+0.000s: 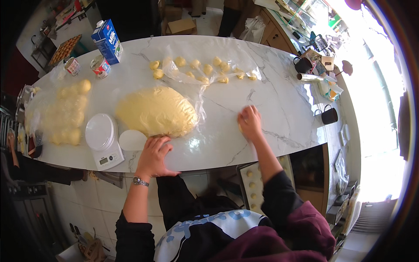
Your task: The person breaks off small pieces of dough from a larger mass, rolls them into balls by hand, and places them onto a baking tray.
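Note:
On the marble-patterned white table, my right hand (250, 123) is cupped low over a small dough ball (239, 128). Only a yellow edge of that ball shows beside the fingers. My left hand (153, 156) rests by the near side of a large mound of yellow dough (152, 111), thumb and fingers apart, holding nothing. Clear plastic lies over part of the mound. Left of it are a flat white rounded piece (132, 140), perhaps a scraper, and a white kitchen scale (102, 135). Several small dough pieces (207, 69) lie at the far side, partly under plastic.
Larger dough balls (65, 113) sit under plastic at the left. A blue milk carton (107, 42) and two cans (100, 67) stand behind. Dark mugs (329, 115) are on the right. Below the table's edge is a tray (245, 177) with dough balls. Another person's arm (13, 150) shows far left.

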Available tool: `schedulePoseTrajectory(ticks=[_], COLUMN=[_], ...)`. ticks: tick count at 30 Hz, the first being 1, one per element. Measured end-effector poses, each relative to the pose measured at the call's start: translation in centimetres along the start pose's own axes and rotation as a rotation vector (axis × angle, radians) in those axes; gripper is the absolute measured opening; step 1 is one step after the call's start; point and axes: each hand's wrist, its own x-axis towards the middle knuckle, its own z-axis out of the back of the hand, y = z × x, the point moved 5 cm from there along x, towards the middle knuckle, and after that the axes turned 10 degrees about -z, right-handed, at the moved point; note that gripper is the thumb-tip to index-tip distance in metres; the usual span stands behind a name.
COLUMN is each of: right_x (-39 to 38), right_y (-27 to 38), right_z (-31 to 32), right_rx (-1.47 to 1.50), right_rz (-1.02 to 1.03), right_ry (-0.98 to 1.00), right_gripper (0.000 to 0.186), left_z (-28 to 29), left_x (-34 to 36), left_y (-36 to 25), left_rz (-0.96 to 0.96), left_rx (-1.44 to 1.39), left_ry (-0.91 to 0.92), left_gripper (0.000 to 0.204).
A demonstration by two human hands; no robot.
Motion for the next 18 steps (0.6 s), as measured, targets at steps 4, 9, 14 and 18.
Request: schedulePoseTrajectory(ticks=[4,9,14,18], right_x=[-2.5,-4.7,-0.6,-5.3], right_y=[6.2,0.1,4.4,3.6], right_z=[-4.6,-0.1,-3.2,-1.2], right_rx=[0.285,0.316,0.301,0.377], right_rz=[-0.041,-0.072,-0.026,0.000], right_ry=[0.323,0.336,0.190,0.351], right_gripper=[0.012,0.016,0.017,0.018], left_z=[0.5,1.1,0.2,1.1], left_x=[-0.9,-0.5,-0.1,-1.1], left_y=[0.0,-0.3,-0.3,0.0], left_rz=[0.025,0.025,0.012,0.013], left_rx=[0.021,0.026,0.004,0.043], left_ry=[-0.007,-0.010,0.003,-0.034], left_gripper=[0.071,0.071,0.072,0.073])
